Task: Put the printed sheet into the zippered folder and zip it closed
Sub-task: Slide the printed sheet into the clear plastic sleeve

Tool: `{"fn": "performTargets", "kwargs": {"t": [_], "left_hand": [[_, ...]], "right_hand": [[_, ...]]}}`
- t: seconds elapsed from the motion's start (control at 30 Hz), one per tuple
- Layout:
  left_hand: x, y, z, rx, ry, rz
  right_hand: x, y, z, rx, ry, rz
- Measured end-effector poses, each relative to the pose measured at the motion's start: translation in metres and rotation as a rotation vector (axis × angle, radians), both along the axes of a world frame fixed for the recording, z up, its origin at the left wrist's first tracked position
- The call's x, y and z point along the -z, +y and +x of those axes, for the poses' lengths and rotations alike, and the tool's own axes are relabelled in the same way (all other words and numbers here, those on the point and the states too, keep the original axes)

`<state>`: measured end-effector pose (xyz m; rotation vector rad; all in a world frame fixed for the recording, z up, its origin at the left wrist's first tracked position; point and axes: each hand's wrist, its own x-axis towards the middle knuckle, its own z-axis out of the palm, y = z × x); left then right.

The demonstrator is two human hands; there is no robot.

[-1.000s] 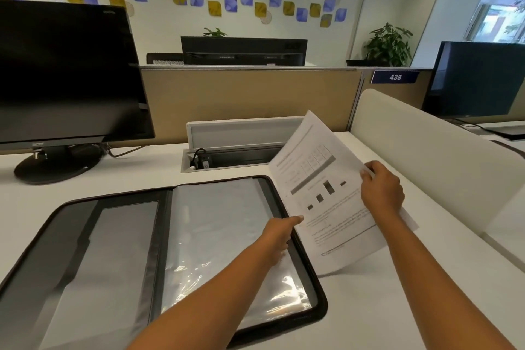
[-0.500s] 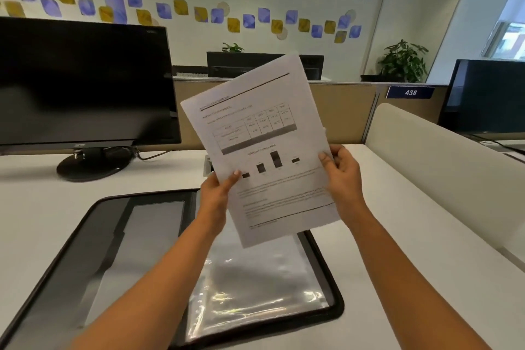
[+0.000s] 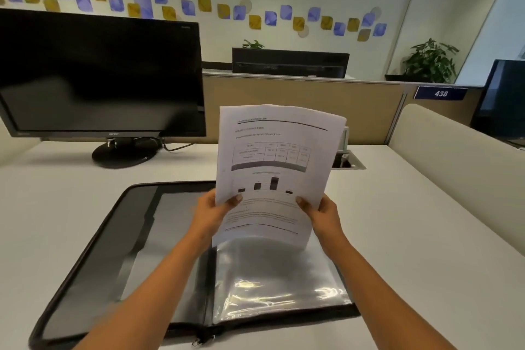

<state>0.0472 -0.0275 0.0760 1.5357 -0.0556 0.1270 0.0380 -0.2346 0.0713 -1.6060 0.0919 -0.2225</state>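
Hands, left hand (image 3: 211, 214) and right hand (image 3: 322, 214), pinch upright printed sheet (image 3: 274, 167), long axis vertical.

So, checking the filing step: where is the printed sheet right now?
Head view, centre: the printed sheet is held upright between the left hand and right hand, above the clear sleeves of the zippered folder.

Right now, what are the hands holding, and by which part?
The printed sheet: left hand pinches its left edge, right hand its right edge, both low down.
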Motion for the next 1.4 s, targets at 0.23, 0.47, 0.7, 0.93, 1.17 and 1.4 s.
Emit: {"fn": "performTargets", "kwargs": {"t": [0.23, 0.47, 0.7, 0.93, 1.17, 1.4], "left_hand": [[0.016, -0.004, 0.005, -0.043, 0.019, 0.018], [0.047, 0.004, 0.013, 0.112, 0.099, 0.25], [0.062, 0.02, 0.025, 0.335, 0.034, 1.045], [0.076, 0.023, 0.016, 0.363, 0.027, 1.368], [0.055, 0.017, -0.011, 0.369, -0.066, 1.628], [0.036, 0.018, -0.026, 0.458, -0.05, 1.625]], "right_hand": [[0.005, 0.0, 0.004, 0.031, 0.042, -0.015], [0.017, -0.003, 0.003, 0.009, 0.096, -0.037], [0.014, -0.014, 0.012, 0.132, 0.067, -0.062], [0.007, -0.024, 0.016, 0.268, 0.047, -0.034], [0.006, -0.019, 0.027, 0.296, 0.067, 0.015], [0.011, -0.01, 0.035, 0.272, 0.091, 0.069]]}}
